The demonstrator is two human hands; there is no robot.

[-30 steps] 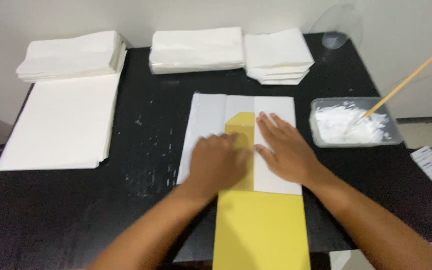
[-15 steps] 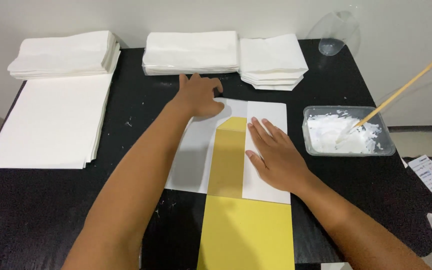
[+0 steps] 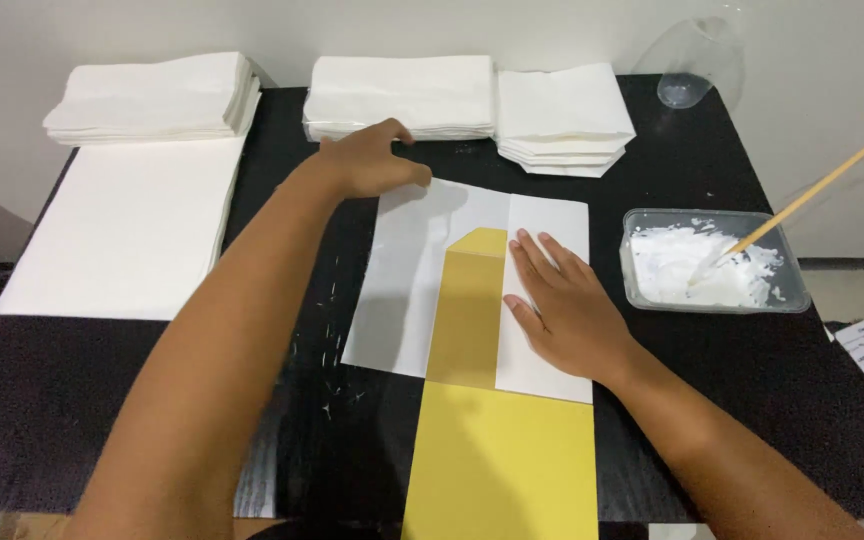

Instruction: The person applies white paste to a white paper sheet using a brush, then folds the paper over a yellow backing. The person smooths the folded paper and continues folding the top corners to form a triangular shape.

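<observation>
The right hand (image 3: 564, 310) lies flat, fingers spread, pressing the folded right flap of a white paper sheet (image 3: 407, 290) at the table's centre. The left hand (image 3: 367, 160) reaches to twelve o'clock, fingers loosely curled, its fingertips on the sheet's far left corner, gripping nothing. Nearest, at six o'clock, a yellow card template (image 3: 497, 460) runs up under the sheet. The sheet looks thin, light and limp, likely to slide or crease, so its edges and corners are the best places to take hold. At three o'clock sits a clear tray of white paste (image 3: 712, 265) with a wooden stick (image 3: 822, 185). Farther, white paper stacks (image 3: 402, 95) line the black table (image 3: 82, 400).
</observation>
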